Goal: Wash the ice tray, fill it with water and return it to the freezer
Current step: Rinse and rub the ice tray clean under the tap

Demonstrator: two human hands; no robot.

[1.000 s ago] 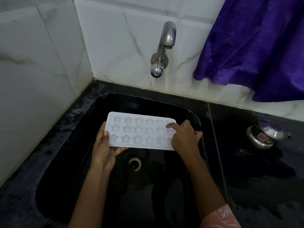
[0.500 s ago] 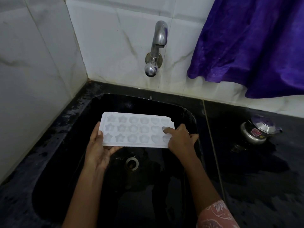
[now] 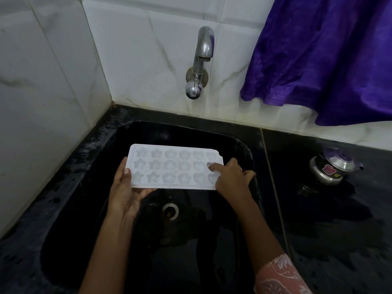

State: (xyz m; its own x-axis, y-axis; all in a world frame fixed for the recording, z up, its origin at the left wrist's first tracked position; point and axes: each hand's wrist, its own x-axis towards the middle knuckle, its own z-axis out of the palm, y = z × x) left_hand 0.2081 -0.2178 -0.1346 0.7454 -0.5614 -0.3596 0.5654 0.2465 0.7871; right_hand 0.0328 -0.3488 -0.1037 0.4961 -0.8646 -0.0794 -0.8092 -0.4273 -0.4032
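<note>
White plastic front and centre: the tray [image 3: 174,166] hangs level over the black sink [image 3: 70,209], cavities up, three rows of star and flower shapes showing. It sits above the drain [image 3: 169,211] and below the tap [image 3: 199,62], touching neither. No water shows at the spout.

Left hand [image 3: 125,192] has the tray's left end. The thumb lies flat along the top edge and the fingers reach underneath, so it carries that end from below. Right hand [image 3: 231,177] is at the far end, its forefinger [image 3: 212,165] stretched out with the tip down in a cavity of the last column. The other fingers curl just past the tray's right edge, and whether they grip that edge I cannot tell; the thumb is hidden. A patterned pink sleeve [image 3: 280,274] shows low on that arm.

Round the sink the black tabletop [image 3: 339,240] looks wet and shiny. On it, well to the right of the tray, sits a small steel pot [image 3: 331,168] with its lid tilted. Above the pot a purple cloth [image 3: 328,56] hangs down over the white tiles [image 3: 42,81]
</note>
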